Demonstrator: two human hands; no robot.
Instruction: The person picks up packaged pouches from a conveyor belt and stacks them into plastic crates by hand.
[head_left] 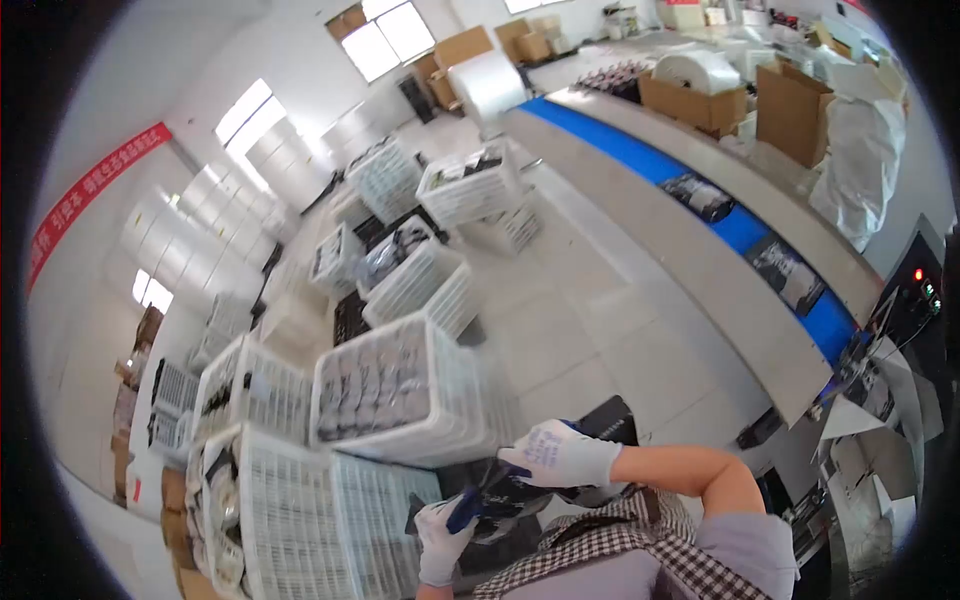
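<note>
My left hand (443,540), in a white glove with dark blue patches, is closed on the left end of a black printed bag (510,496). Farther right, my right hand (562,455), in a white glove with blue print, has its fingers pressed on the upper edge of the same bag. The bag lies in front of my checked apron (590,530). Another black piece (610,420) sticks out behind my right hand; whether it is part of the bag I cannot tell.
White crates of packed bags (375,385) stand just beyond my hands, with more white crates (290,520) at the left. On the right, a blue conveyor belt (640,153) carries black packages (785,270) between metal edges. Cardboard boxes (690,105) stand behind it.
</note>
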